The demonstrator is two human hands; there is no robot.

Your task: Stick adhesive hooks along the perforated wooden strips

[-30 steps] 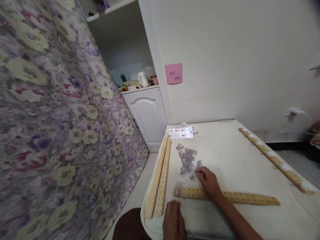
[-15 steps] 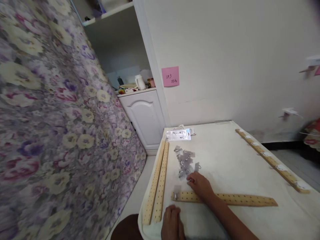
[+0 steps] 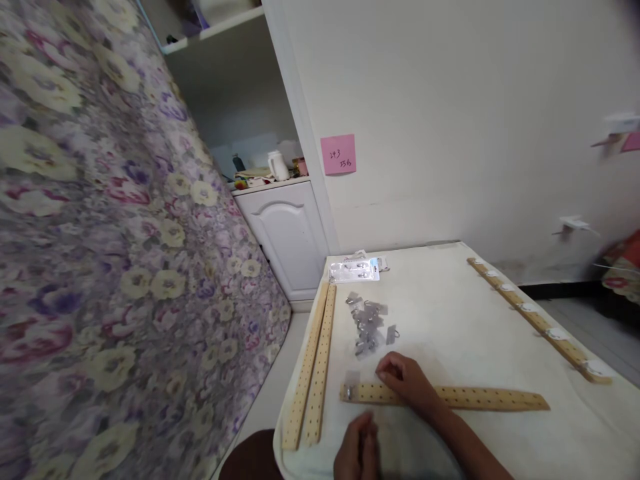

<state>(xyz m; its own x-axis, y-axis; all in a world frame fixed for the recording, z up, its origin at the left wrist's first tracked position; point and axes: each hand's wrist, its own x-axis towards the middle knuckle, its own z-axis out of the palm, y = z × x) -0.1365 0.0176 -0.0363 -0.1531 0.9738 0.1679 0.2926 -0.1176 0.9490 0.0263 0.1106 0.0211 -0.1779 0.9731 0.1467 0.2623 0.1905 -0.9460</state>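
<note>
Wooden and dotted with holes, the strip (image 3: 490,398) lies crosswise near the front of the table (image 3: 425,293), with a metal clip (image 3: 350,392) at its left end. My right hand (image 3: 403,381) reaches over its middle, fingers curled just past the far edge; I can't tell whether the tips meet or pinch anything. My left hand (image 3: 356,447) is on the near side, fingers bent inward, and whether they close on something I can't tell either. Beyond the strip sits a heap of clips (image 3: 367,327), a lone clip (image 3: 392,335) just to its right. Bare cloth spreads from there to the long board (image 3: 540,325) with white pieces, along the right edge. Two more strips (image 3: 321,373) run close together by the left edge, leaving a narrow lane before the heap. Past their far ends, a clear pack (image 3: 354,270) lies near the back edge.
</note>
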